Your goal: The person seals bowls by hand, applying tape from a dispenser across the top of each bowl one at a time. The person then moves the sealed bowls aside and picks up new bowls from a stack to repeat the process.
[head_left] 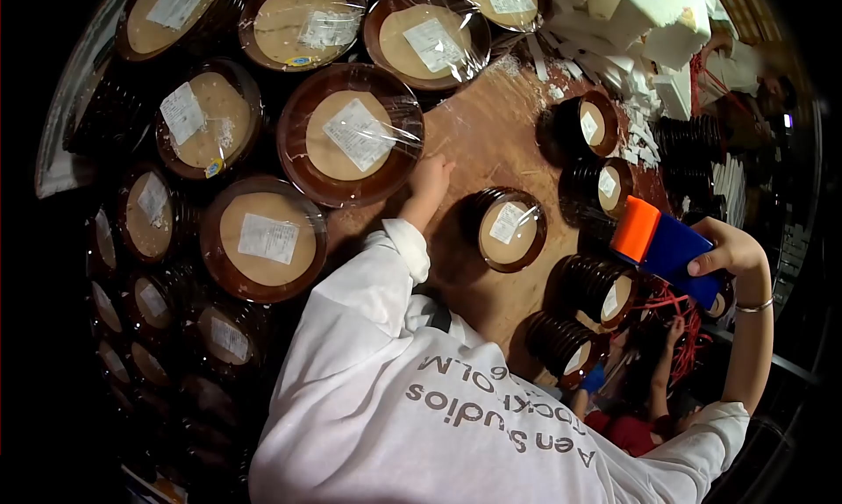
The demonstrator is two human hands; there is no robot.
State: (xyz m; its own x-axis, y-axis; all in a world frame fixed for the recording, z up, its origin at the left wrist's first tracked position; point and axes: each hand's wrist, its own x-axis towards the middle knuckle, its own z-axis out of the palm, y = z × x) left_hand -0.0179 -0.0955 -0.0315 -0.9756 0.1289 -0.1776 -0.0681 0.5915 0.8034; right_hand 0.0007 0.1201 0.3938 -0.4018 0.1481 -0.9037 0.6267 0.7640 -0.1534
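Note:
My right hand (732,248) is raised at the right, its fingers closed round a blue hand tool (680,260). A wide orange part (635,229) forms the tool's front end; its exact kind I cannot make out. At the middle, my left hand (430,185) is low over the table with fingers curled in, right beside a large stack of brown dishes (298,144) in clear wrap. What those fingers hold, if anything, is hidden. A smaller wrapped stack of dishes (524,257), with a white label (507,222) on its top, stands between my hands.
Many more wrapped, labelled dish stacks (263,239) crowd the left and far side. White foam pieces (653,30) pile up at the back right. More small stacks (605,285) line the right, near red strings (684,328) and another person's arm (664,368).

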